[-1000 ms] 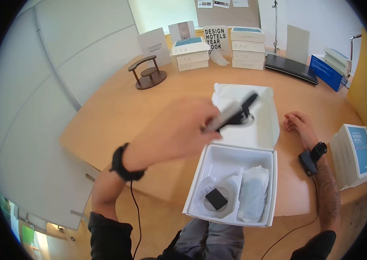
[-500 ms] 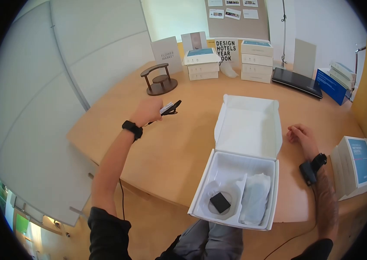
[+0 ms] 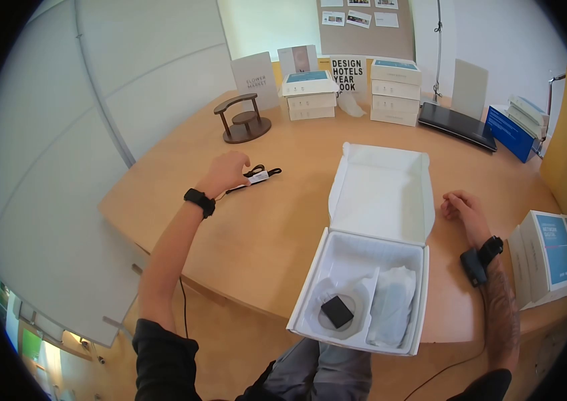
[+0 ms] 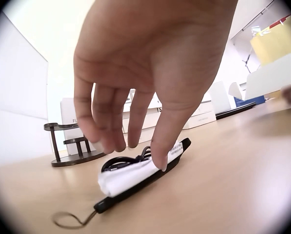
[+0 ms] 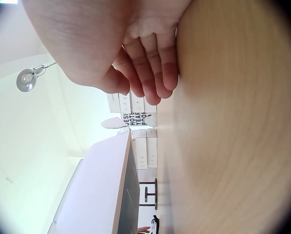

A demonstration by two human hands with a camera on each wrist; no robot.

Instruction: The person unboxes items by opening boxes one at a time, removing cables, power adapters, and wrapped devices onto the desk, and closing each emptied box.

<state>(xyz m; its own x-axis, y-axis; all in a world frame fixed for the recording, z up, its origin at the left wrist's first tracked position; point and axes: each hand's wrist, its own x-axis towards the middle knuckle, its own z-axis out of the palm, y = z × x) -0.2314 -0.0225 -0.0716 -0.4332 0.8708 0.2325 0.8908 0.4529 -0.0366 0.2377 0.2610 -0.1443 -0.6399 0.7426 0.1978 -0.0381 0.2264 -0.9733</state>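
Observation:
A black cable bundle in a white wrapper [image 4: 128, 179] lies on the table beside a slim black stick [image 4: 143, 189] with a thin cord loop at one end. My left hand [image 3: 227, 172] is just over them, fingers spread and bent down, the thumb tip right at the wrapper. To the right stands an open white box [image 3: 323, 267], lid folded back. In its round recess sits a small black block [image 3: 337, 312]; the right compartment holds an item in a whitish translucent wrap [image 3: 392, 306]. My right hand [image 3: 465, 208] rests on the table beside the lid, fingers loosely curled.
A dark wooden stand [image 3: 247, 130] is beyond my left hand. Stacked white boxes [image 3: 394, 100], upright books and a black laptop [image 3: 457, 125] line the back. More white-and-blue boxes [image 3: 551, 250] are by my right forearm, and cords run from both wrists.
My left hand carried the wrapped cable and black stick from over the box leftward, then laid them on the table and loosened its fingers. The right hand stayed put.

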